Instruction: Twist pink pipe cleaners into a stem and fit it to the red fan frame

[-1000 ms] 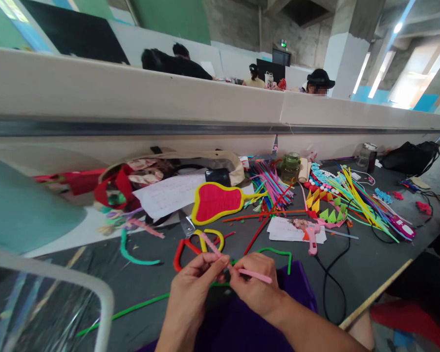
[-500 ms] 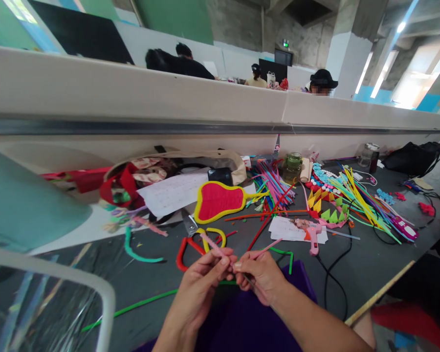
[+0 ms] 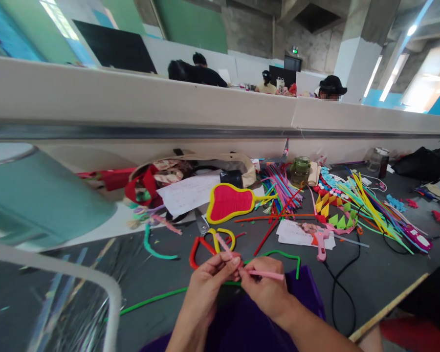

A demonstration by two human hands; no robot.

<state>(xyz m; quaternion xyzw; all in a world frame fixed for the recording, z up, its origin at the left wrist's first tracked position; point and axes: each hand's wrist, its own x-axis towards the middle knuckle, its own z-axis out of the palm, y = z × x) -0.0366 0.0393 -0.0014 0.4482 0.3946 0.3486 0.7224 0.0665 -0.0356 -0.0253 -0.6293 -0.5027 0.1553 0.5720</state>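
Above the desk (image 3: 150, 274), the left hand (image 3: 210, 282) and right hand (image 3: 267, 291) both pinch pink pipe cleaner (image 3: 225, 246), each grip closed.

The pink stem (image 3: 267, 275) looked fuzzy and matt, the scissor blades (image 3: 201, 224) shiny metal, the glue gun (image 3: 321, 238) smooth plastic, the jar (image 3: 300, 172) glossy glass, the bench (image 3: 385, 264) dull.

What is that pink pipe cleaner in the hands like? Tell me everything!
The pink pipe cleaner is long, thin and looks soft. One end slants up from the left hand, looking a bit bumpy, in front of the scissors. A straighter end sticks out sideways from the right hand. Both hands pinch it and hide its middle, so I can't tell if it's one piece.
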